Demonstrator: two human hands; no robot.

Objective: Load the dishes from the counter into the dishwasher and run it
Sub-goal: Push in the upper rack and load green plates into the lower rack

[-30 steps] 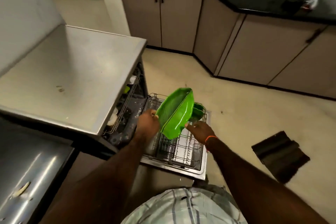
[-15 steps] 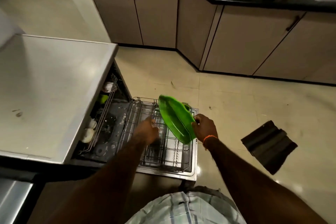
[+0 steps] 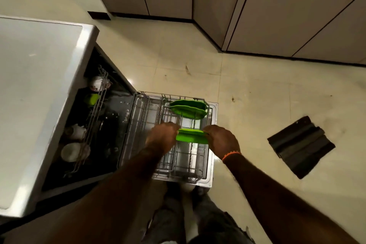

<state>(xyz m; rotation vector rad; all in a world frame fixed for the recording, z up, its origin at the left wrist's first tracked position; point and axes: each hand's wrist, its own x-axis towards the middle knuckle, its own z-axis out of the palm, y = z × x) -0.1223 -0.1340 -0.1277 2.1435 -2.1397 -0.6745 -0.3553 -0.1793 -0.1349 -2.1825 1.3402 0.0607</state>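
A green plate (image 3: 191,137) stands on edge in the pulled-out lower rack (image 3: 146,117) of the open dishwasher. My left hand (image 3: 162,138) grips its left end and my right hand (image 3: 222,140) grips its right end. Two more green plates (image 3: 188,110) stand upright at the rack's far end. The upper rack (image 3: 95,117), still inside the machine, holds white cups (image 3: 76,130) and a green cup (image 3: 91,98).
The dishwasher's steel top (image 3: 33,85) fills the left. Beige cabinets (image 3: 277,12) run along the back wall. A dark folded mat (image 3: 301,145) lies on the tiled floor to the right. My legs stand just in front of the open door.
The plate went from tilted in the air above the rack down to upright in the rack. My left hand moved onto its left end. My head tipped further down.
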